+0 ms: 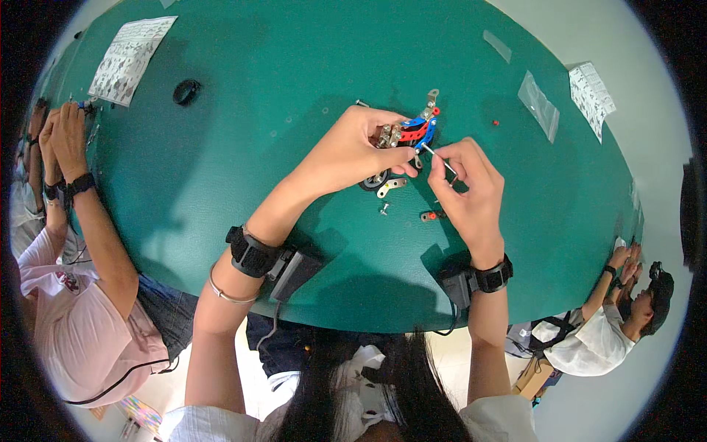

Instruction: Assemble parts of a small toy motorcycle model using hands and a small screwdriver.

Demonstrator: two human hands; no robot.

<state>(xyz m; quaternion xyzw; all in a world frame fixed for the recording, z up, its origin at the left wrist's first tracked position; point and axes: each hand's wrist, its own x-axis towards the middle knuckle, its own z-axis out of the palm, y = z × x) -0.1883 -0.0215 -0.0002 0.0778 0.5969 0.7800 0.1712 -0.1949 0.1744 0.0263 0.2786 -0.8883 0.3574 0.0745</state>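
Note:
My left hand (340, 151) is closed around a small metal model (414, 135) built from perforated red, blue and silver strips with bolts. My right hand (471, 184) pinches a thin metal hex key (437, 155), its tip touching the model near a blue strip. The key's other end is partly hidden by my fingers. Under my left hand a black wheel (373, 182) shows in part; whether it is joined to the model I cannot tell. Close by on the table lie a silver perforated strip (392, 188), a small screw (384, 209) and a short bracket with a red piece (428, 216).
The green table (243, 81) bears a black ring-shaped band (186, 91), a printed sheet (132, 59), a clear plastic bag (539, 107) and a tiny red piece (495, 123). Another sheet (591, 96) lies at the right edge. Co-workers sit left (88, 309) and right (596, 335).

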